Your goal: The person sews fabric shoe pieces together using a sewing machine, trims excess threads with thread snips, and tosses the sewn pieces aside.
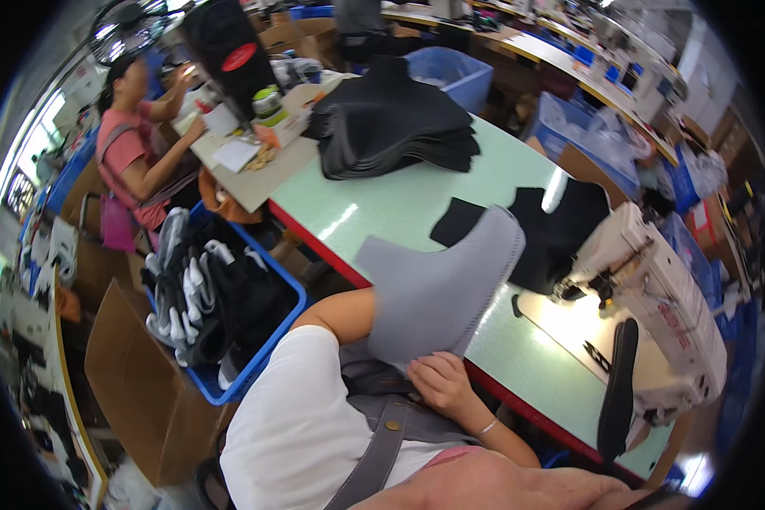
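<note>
Head view: at the red-edged, pale green table (512,367), our grey, boot-shaped fabric panel (438,280) with its stitched right edge lies up and slightly left of our right hand (444,387), long axis slanting toward upper right. Our right fingers sit together against its lower edge; whether they pinch, we cannot tell. Our left forearm (346,316) disappears at its left side, those fingers hidden.

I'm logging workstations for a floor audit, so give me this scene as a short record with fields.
Right hand: fingers on the lower edge of a grey, curve-edged fabric piece
Left hand: hidden behind that piece
Table: pale green top with red edge
On table: black fabric stack, white sewing machine
Left side: blue plastic basket, filled
</note>
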A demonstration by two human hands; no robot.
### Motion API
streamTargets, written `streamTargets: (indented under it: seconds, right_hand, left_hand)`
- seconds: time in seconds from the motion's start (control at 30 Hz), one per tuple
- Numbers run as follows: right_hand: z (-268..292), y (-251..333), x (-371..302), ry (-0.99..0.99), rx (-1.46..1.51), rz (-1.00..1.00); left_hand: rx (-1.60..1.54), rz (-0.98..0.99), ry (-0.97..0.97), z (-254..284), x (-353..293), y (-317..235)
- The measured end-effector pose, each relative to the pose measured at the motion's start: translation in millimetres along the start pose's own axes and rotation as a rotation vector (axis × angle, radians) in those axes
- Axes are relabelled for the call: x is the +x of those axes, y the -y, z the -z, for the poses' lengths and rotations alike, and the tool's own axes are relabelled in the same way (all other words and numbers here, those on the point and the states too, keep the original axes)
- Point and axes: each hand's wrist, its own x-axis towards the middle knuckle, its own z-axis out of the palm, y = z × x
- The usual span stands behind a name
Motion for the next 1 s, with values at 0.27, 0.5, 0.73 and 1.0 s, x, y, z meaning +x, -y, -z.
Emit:
streamTargets:
  seconds: [0.27,0.5,0.73,1.0]
  right_hand:
    - [-18,13,-27,-0.007,0.073,-0.057]
    - [-3,8,-33,-0.010,0.126,-0.085]
    - [95,-5,-35,-0.437,0.040,-0.699]
    - [136,-13,-46,-0.518,0.058,-1.003]
  left_hand:
    - [0.157,-0.128,0.229,-18,-27,21]
    - [0.284,-0.308,0.265,-49,-57,35]
    - [0.389,-0.462,0.280,-57,-64,40]
    - [0.148,-0.148,0.803,-91,-79,48]
